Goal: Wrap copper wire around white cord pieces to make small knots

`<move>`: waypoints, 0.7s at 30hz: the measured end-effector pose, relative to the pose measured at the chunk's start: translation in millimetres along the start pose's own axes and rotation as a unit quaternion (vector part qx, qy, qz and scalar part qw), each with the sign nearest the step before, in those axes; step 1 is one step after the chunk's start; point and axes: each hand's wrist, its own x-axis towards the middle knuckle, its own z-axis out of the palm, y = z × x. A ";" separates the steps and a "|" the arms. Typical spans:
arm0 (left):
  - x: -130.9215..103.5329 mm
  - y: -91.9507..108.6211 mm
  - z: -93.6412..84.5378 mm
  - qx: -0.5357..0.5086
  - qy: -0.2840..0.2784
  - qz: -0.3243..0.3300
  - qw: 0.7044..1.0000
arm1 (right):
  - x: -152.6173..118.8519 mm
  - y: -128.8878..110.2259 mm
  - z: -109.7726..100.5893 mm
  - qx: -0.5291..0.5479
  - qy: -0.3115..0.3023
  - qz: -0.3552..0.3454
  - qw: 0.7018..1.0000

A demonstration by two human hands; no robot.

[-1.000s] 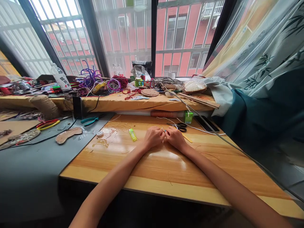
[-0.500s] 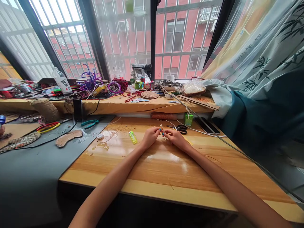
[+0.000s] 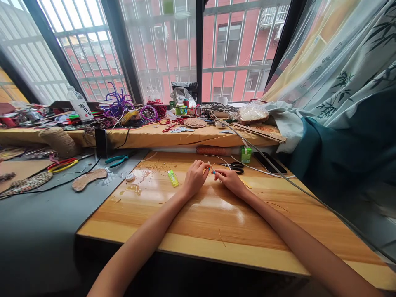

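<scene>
Above the middle of the wooden table, my left hand (image 3: 196, 177) and my right hand (image 3: 229, 179) meet, almost fingertip to fingertip. Between them is a small pale cord piece (image 3: 211, 167), pinched by the fingers of both. Its exact shape is mostly covered by my fingertips. Just beyond my right hand lie black-handled scissors (image 3: 236, 167), partly hidden. A thin yellow strip (image 3: 246, 182) rests beside my right wrist. Left of my left hand, apart from it, is a yellow-green lighter (image 3: 173, 178).
Thin brown cord scraps (image 3: 148, 173) and a small white round item (image 3: 130, 177) lie on the left. A green box (image 3: 246, 154) and a dark phone (image 3: 269, 163) stand by the cluttered shelf (image 3: 148, 138). Teal pliers (image 3: 116, 160) rest on the grey mat. A grey cable (image 3: 297, 189) crosses the right.
My left hand has turned so its back and fingers show more, and both hands have shifted slightly on the cord piece. Another person's hand with a blue item has left the far left edge.
</scene>
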 end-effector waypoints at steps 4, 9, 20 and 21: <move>-1.7 -2.4 3.2 -0.030 -0.017 0.004 0.999 | -1.3 -2.7 -0.1 -0.063 0.003 0.004 0.998; 11.2 -19.7 3.2 0.038 -0.030 -0.065 0.997 | -2.0 3.2 -35.3 -0.207 0.044 0.074 0.975; 86.0 -76.6 31.2 0.152 -0.192 -0.008 0.970 | -6.4 5.4 -42.7 -0.381 0.045 0.013 0.924; 88.2 -77.4 35.2 0.160 -0.199 -0.006 0.967 | -6.9 5.3 -35.9 -0.374 0.019 0.016 0.927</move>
